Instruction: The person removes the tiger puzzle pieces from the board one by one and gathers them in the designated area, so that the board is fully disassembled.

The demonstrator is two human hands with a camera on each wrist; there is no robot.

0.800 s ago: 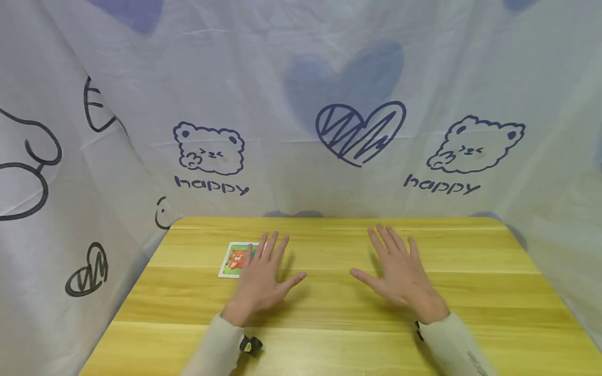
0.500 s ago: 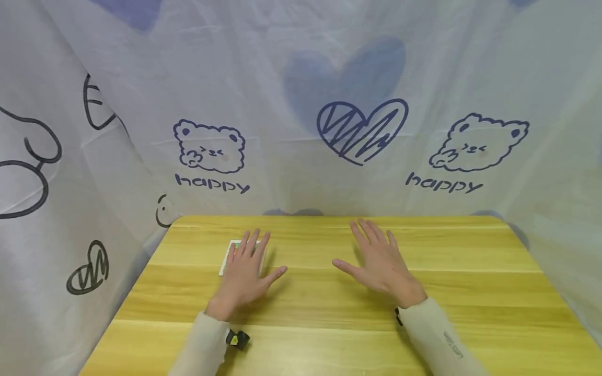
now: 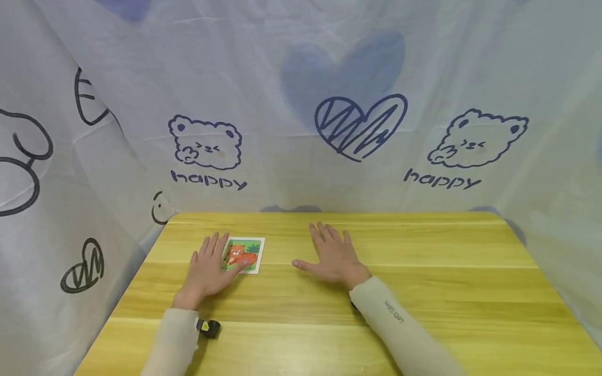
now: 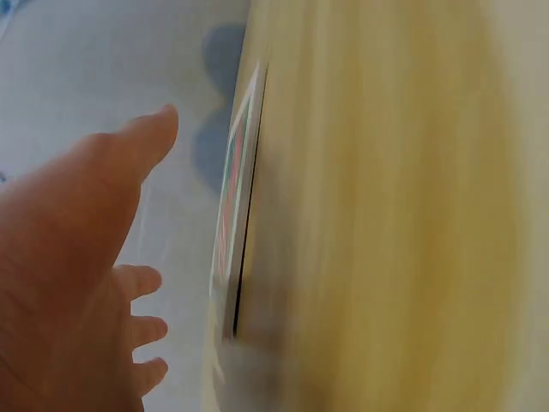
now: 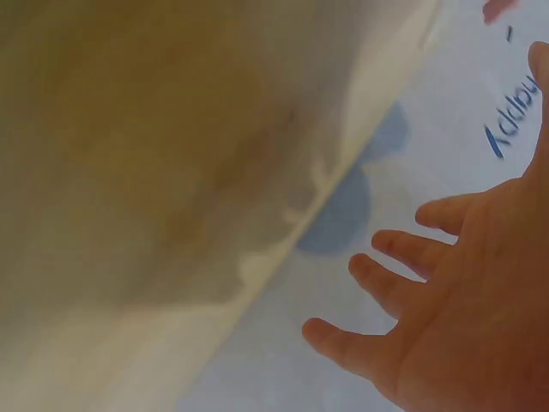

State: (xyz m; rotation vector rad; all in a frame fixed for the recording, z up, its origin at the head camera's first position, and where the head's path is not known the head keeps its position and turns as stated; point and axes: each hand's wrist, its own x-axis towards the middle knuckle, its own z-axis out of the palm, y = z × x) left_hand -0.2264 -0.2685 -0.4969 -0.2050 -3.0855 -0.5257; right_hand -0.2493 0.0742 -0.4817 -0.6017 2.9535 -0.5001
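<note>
A square picture card with a white border and an orange tiger on green lies flat on the wooden table, left of the middle. My left hand is over the card's left side, fingers spread and thumb overlapping its lower edge in the head view. From the left wrist, the card shows edge-on on the tabletop, apart from the raised thumb. To the card's right, my right hand hovers palm down with fingers spread, holding nothing; the right wrist view shows its fingers above the table.
The yellow wood-grain table reaches back to a white cloth printed with hearts, bears and the word happy. More of the cloth hangs along the left and right sides. A black wrist strap sits at my left cuff.
Both hands have moved left. The left hand has passed over the card to its left side, uncovering most of it, and the right hand has come nearer. The card has stayed in place.
</note>
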